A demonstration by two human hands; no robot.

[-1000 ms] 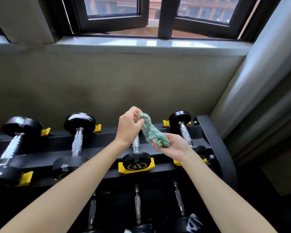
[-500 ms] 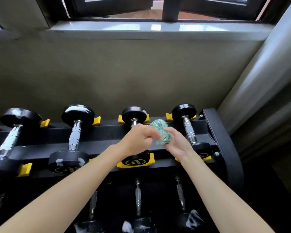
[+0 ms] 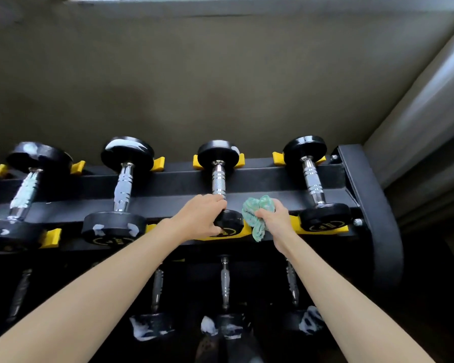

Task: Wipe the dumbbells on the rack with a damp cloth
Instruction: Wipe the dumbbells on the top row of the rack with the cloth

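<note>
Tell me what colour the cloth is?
Pale mottled green; the cloth shows best in the head view.

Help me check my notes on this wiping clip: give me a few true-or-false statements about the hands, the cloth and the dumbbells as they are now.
1. The right hand holds the green cloth. True.
2. The left hand is idle and touches nothing. False: the left hand grips the near end of a dumbbell on the top row.
3. The rack shows only two dumbbells on its top row. False: the rack shows at least four there.
4. White smears mark the near head of that dumbbell's left neighbour. True.
</note>
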